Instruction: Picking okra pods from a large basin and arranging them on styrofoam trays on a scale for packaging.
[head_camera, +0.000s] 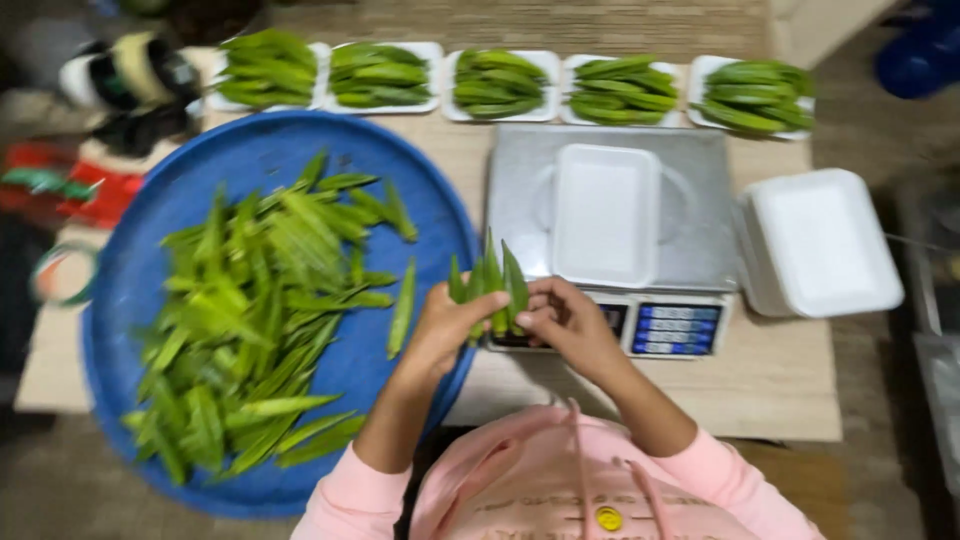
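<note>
Wooden table: a bunch of okra is gripped by closed fingers of both the left hand and right hand. Tips should be evened before it is laid in the tray on the scale.

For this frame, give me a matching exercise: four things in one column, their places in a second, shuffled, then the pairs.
Things:
1. loose okra
2. empty tray
3. tray stack
4. okra bunch

Places:
A. on the scale
B. in both hands, left and right
C. in the blue tub
D. right of the scale, on the table

Pairs: 1-C, 2-A, 3-D, 4-B
</note>
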